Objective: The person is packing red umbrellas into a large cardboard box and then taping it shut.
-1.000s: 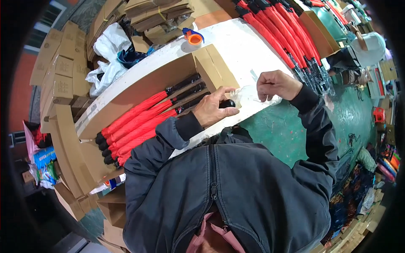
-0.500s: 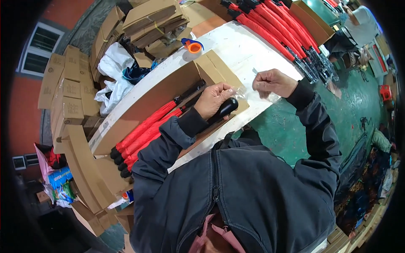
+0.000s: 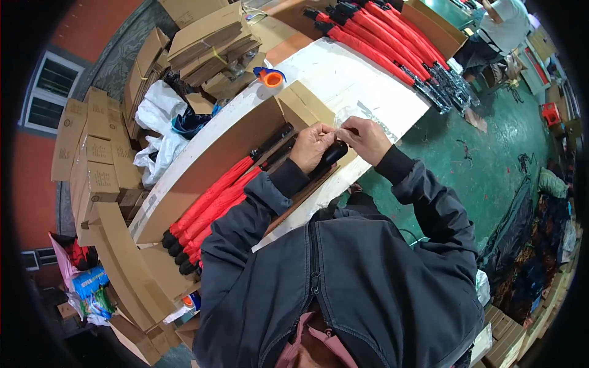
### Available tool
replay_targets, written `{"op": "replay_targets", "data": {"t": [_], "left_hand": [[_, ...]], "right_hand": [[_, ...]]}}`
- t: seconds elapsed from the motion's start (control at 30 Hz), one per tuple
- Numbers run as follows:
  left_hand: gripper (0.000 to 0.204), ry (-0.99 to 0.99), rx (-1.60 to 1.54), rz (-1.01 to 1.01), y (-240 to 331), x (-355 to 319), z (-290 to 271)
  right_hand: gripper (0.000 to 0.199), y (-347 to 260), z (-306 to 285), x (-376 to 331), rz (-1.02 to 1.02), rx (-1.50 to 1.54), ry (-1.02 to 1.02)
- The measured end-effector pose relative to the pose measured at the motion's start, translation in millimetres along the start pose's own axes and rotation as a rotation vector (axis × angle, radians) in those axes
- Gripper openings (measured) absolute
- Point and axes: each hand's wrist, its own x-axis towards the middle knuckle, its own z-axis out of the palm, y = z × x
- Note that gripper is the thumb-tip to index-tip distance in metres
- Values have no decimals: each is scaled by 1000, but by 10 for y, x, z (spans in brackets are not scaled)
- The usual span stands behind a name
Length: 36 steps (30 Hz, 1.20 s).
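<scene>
My left hand point(image 3: 311, 146) and my right hand point(image 3: 366, 138) meet above the white table point(image 3: 343, 80), both pinching a clear plastic sleeve point(image 3: 356, 116) at its mouth. A black umbrella handle point(image 3: 332, 153) pokes out under my hands, its red body hidden beneath my left sleeve. Just left of my hands lies a long open cardboard box point(image 3: 215, 147) holding several red folded umbrellas point(image 3: 211, 199) with black handles.
A row of red umbrellas point(image 3: 386, 49) lies across the table's far end beside another cardboard box point(image 3: 432, 27). An orange tape dispenser point(image 3: 269, 76) sits by the box corner. Stacked cartons point(image 3: 92, 147) and white bags point(image 3: 156, 122) fill the left. Green floor point(image 3: 491, 135) lies to the right.
My right hand has moved left to meet my left hand over the black handle. Both hands now pinch the clear sleeve together; the view has shifted slightly.
</scene>
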Motion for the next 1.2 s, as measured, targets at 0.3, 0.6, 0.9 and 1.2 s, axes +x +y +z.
{"op": "replay_targets", "data": {"t": [0.3,0.6,0.9,1.2], "left_hand": [[17,-42,-1,-81,66,8,-98],[16,-132,-89,-172,23,-10,-152],[14,-168,-104,-91,73,-105,-183],[14,-198,40,56,114,-230,-296]], "right_hand": [[7,-30,132,-379,-302,-30,322],[8,127,435,-639,-134,206,441],[9,45,456,-595,-300,19,539],[17,-8,563,-578,-378,-105,475]]}}
